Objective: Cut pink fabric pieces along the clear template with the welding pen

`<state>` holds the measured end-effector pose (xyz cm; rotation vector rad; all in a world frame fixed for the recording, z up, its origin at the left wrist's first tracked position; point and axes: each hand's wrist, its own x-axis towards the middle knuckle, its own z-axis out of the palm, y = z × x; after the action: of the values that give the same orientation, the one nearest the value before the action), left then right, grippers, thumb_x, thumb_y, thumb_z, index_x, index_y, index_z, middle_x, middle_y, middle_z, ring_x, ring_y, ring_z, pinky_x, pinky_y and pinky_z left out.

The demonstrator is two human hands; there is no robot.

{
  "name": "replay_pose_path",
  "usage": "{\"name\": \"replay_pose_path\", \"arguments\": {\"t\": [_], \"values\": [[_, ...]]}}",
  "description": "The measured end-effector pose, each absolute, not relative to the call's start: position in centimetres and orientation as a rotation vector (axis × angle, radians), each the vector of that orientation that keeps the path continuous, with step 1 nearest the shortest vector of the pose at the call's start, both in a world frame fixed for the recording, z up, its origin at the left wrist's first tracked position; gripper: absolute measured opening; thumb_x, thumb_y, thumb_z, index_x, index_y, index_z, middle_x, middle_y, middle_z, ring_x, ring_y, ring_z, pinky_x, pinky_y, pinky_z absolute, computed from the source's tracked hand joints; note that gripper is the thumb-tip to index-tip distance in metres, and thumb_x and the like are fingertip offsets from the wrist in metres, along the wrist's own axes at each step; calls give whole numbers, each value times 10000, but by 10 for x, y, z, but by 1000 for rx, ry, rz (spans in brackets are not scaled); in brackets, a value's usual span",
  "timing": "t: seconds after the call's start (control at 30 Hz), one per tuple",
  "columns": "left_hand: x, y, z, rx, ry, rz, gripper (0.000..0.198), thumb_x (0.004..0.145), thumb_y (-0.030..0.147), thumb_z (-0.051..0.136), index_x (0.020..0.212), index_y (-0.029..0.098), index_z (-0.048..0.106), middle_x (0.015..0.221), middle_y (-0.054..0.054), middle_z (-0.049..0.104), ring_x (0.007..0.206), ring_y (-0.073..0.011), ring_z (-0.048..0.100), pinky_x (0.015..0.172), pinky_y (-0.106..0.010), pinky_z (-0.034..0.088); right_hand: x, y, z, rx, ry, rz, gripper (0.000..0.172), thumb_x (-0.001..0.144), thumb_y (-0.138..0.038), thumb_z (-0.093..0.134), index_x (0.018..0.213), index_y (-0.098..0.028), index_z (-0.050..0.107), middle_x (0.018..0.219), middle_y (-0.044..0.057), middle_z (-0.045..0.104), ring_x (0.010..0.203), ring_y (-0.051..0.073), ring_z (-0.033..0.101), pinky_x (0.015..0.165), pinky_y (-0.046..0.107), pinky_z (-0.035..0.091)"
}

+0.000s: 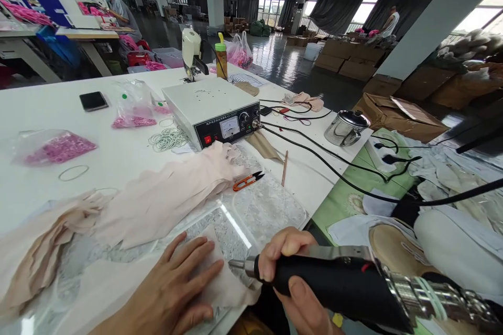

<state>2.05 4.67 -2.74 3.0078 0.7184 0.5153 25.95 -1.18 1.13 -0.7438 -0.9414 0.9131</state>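
Note:
My left hand lies flat, fingers spread, on a pale pink fabric piece over a grey stone-patterned slab. My right hand is wrapped round a black ultrasonic handpiece. Its metal tip points left, close to the fabric by my left fingers; whether it touches, I cannot tell. A stack of pale pink fabric pieces lies beyond my left hand, with folded beige fabric to its left. Orange thread snips rest on the slab.
A white control box with a meter stands mid-table, its black cables running right. Nearby are bags of pink pieces, a phone, pale elastic loops and a steel mug. Two people work in the background.

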Motion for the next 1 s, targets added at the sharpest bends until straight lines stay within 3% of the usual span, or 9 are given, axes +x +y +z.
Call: {"name": "replay_pose_path", "arguments": {"t": [0.1, 0.3, 0.5, 0.77, 1.0], "values": [[20, 46, -27, 2996, 729, 514, 498, 1044, 605, 401, 1416, 318, 567, 1412, -41, 609, 1361, -240, 489, 1254, -438, 90, 257, -5, 8, -750, -949, 928, 185, 936, -453, 605, 1006, -289, 558, 879, -2, 560, 627, 137, 580, 590, 316, 488], [15, 50, -26, 3020, 648, 458, 556, 1003, 593, 529, 1476, 302, 505, 1432, -69, 591, 1346, -269, 510, 1225, -479, 227, 254, -1, 3, -720, -965, 949, 166, 935, -440, 602, 1010, -296, 565, 885, -9, 551, 624, 124, 586, 585, 298, 495], [15, 50, -23, 3093, 620, 454, 571, 988, 620, 542, 1451, 286, 535, 1414, -63, 611, 1357, -256, 497, 1257, -466, 76, 251, -1, 3, -738, -969, 960, 171, 941, -444, 596, 1019, -296, 559, 903, -9, 559, 635, 123, 588, 606, 303, 500], [15, 48, -31, 3042, 654, 494, 557, 994, 615, 534, 1457, 306, 535, 1442, -54, 589, 1359, -262, 500, 1258, -463, 55, 252, 2, -10, -803, -1008, 920, 214, 909, -449, 640, 930, -277, 514, 834, 1, 569, 605, 148, 556, 582, 324, 511], [12, 56, -25, 3034, 713, 478, 459, 1038, 586, 463, 1418, 351, 568, 1427, -14, 607, 1354, -228, 518, 1261, -454, 8, 259, -6, 10, -763, -901, 941, 207, 900, -468, 623, 937, -276, 555, 820, -11, 554, 551, 125, 562, 534, 310, 496]]}}
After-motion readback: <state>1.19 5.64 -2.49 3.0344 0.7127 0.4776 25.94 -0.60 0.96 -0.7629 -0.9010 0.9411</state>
